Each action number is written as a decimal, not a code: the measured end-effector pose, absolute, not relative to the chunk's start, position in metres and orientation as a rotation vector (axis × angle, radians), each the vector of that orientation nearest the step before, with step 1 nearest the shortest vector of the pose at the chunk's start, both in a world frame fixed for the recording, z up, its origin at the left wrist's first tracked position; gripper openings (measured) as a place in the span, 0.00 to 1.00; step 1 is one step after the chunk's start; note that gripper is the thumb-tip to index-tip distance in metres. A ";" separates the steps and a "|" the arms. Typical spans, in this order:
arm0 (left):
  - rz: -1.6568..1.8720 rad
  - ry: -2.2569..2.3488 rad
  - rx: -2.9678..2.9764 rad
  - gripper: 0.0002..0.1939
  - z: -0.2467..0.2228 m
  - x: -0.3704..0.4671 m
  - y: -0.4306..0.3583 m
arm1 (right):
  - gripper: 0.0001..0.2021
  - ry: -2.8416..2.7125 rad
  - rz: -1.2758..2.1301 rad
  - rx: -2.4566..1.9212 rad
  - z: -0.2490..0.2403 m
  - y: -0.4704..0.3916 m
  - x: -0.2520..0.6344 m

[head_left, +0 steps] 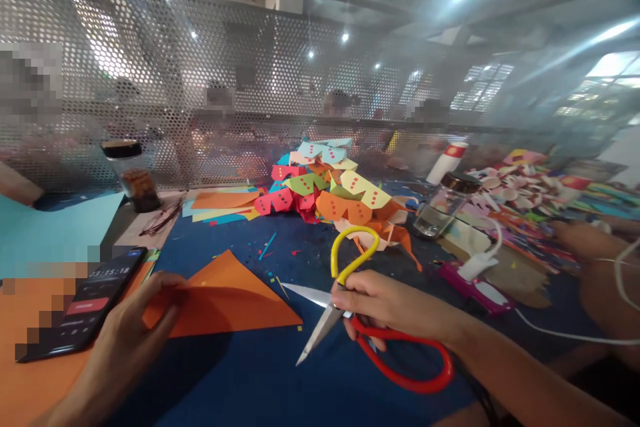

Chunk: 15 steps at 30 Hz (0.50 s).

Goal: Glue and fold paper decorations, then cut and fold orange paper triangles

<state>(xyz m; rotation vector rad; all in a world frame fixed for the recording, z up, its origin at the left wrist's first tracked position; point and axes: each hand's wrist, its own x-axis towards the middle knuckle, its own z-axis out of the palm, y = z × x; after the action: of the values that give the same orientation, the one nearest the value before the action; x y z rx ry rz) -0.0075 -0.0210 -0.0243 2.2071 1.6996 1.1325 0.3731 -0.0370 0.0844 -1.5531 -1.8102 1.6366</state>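
My left hand (135,323) pinches the left part of a folded orange paper triangle (230,300), whose peak points away from me. My right hand (370,300) is closed round the pivot area of a pair of scissors (320,333). Their blades are spread apart and point left, near the triangle's right corner. One handle loop is yellow and stands up above my hand; the other is red and lies below it. Small paper scraps (273,280) are scattered on the blue table (265,373) just beyond the triangle.
A pile of cut coloured paper (350,203) stands ahead. A phone (90,307) and dark-lidded jar (135,177) are at left. Rightward are a glass jar (443,207), a magenta power strip (475,290) with white cable, and another person's arm (605,280). Perforated metal screen (280,93) behind.
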 end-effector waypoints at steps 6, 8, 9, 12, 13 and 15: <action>1.191 1.697 2.148 0.10 -0.020 -0.001 -0.026 | 0.22 -1.956 1.695 -1.537 0.082 -0.028 0.371; 1.226 1.744 2.082 0.12 -0.021 0.001 -0.026 | 0.23 -1.972 1.719 -1.528 0.081 -0.027 0.370; 1.239 1.756 2.054 0.13 -0.021 0.002 -0.026 | 0.23 -1.980 1.729 -1.525 0.080 -0.027 0.370; 1.229 1.744 1.994 0.14 -0.020 0.004 -0.025 | 0.23 -2.005 1.745 -1.525 0.079 -0.028 0.369; 1.220 1.740 1.975 0.14 -0.019 0.005 -0.024 | 0.24 -2.012 1.746 -1.529 0.078 -0.028 0.369; 1.191 1.748 1.941 0.15 -0.018 0.005 -0.023 | 0.23 -2.023 1.747 -1.530 0.077 -0.029 0.370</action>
<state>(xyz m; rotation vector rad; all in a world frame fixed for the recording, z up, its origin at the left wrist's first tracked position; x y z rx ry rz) 0.0046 -0.0232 -0.0183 1.9414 1.7479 1.1910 0.3703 -0.0289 0.0771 -1.5299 -2.0230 1.7472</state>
